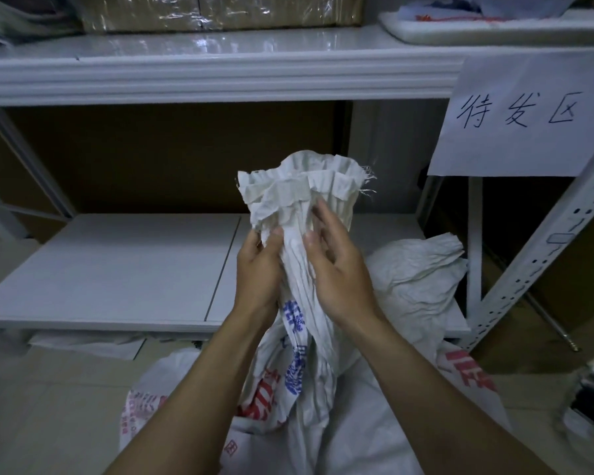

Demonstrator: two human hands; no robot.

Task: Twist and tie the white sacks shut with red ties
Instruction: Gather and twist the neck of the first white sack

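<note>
A white woven sack (306, 358) with blue and red print stands in front of me, its neck gathered into pleats and its frayed mouth (302, 181) flaring open above my hands. My left hand (258, 269) grips the bunched neck from the left. My right hand (336, 269) presses against the neck from the right, thumb and fingers curled on the pleats. A second white sack (415, 279) leans on the lower shelf to the right, its top crumpled. Red ties (460, 18) seem to lie on the upper shelf at the far right.
A white metal rack: lower shelf (117, 269) behind the sack, upper shelf (220, 66) holding wrapped cardboard boxes (220, 12). A handwritten paper sign (522, 114) hangs at the right. The perforated rack upright (542, 255) slants at the right. More printed sacks (141, 413) lie on the floor.
</note>
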